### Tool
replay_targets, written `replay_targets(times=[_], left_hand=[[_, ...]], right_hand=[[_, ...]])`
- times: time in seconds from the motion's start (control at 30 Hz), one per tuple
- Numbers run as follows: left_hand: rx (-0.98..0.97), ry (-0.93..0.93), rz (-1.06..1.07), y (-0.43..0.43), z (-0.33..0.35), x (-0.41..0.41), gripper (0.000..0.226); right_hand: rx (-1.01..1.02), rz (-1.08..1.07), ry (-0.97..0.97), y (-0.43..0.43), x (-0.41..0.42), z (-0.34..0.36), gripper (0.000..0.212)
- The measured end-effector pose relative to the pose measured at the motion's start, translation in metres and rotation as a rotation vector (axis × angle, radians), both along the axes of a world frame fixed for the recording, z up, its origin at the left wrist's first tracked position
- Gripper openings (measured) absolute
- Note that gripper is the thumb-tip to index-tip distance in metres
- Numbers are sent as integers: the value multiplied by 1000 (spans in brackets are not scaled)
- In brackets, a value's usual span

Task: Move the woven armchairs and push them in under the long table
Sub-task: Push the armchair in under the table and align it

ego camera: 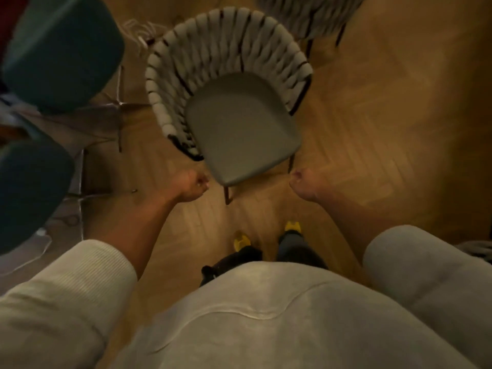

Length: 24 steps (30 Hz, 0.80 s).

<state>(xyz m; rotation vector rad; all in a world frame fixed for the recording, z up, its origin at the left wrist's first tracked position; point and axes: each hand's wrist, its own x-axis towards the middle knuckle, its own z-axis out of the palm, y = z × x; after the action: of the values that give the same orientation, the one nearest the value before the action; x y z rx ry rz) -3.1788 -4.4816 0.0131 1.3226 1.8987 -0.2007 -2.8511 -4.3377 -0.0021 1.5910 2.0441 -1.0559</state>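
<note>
A woven armchair (239, 123) stands on a herringbone wood floor (372, 134), seen from straight above, its curved back of pale straps on a dark frame turned away from the person and its grey seat facing them. A second woven armchair (308, 14) sits just behind it at the upper right, only partly in view. On the left, two teal upholstered chairs (61, 49) on thin metal legs crowd close to the first armchair's side, and a pale cable (40, 249) trails over the floor below them.

The person stands directly in front of the seat, yellow-toed shoes (292, 227) set a little back from its front legs. Both arms reach forward and down, pale sleeves pushed up to the elbows. The left hand (192, 186) hovers just beside the seat's front left corner, and the right hand (302, 182) just beside the front right leg. Each hand has its fingers clenched into a loose fist with nothing visible in its grasp. The frame is blurred, so contact with the chair cannot be confirmed.
</note>
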Motion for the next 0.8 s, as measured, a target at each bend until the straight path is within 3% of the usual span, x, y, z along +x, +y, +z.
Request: replay_targets(times=[0.17,0.47,0.7,0.8], left_hand=[[9,-20,123,-18,7,-49,35],[56,-25,94,22,21,-142,39],[10,75,-205,137,26,-219,41],[-19,158,-410,196,25,-242,46]], right_hand=[[22,166,7,-3,-82,3,34],[-47,148,-3,19,-163,-31,42],[-94,-51,21,53,-223,-51,47],[-77,-160,38,69,-246,-53,33]])
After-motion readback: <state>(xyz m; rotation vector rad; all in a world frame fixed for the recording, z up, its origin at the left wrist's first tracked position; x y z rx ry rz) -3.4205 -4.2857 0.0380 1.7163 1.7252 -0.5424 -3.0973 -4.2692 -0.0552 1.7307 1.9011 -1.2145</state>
